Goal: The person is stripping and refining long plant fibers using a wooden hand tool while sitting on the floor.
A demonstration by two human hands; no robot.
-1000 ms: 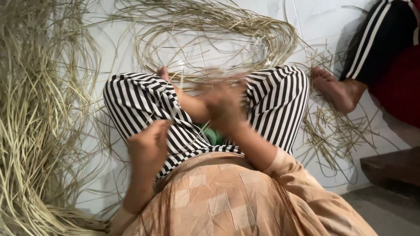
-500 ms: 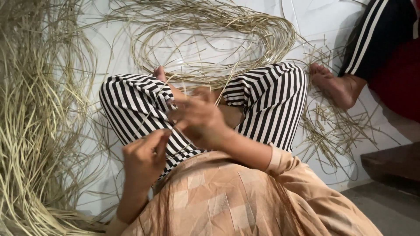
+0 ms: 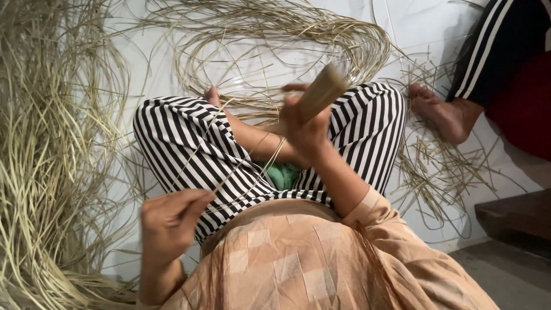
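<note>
I sit cross-legged in black-and-white striped trousers (image 3: pixel 189 143) and a tan checked top. My right hand (image 3: pixel 307 129) is raised over my lap and grips a pale wooden handle (image 3: pixel 321 92) that points up and right. My left hand (image 3: pixel 169 221) is lower at the left, pinching thin pale cane strips (image 3: pixel 247 166). These strips stretch taut from my left fingers up to my right hand. A bit of green cloth (image 3: pixel 281 175) shows in my lap.
A thick heap of pale cane strips (image 3: pixel 51 149) fills the left side. A looped coil of strips (image 3: pixel 275 46) lies on the white floor ahead. Short cut pieces (image 3: pixel 436 166) lie at right, beside another person's bare foot (image 3: pixel 439 115) and dark striped trousers.
My right hand has risen from my lap and now shows the wooden handle. My left hand has drawn down and left, pulling the strips taut.
</note>
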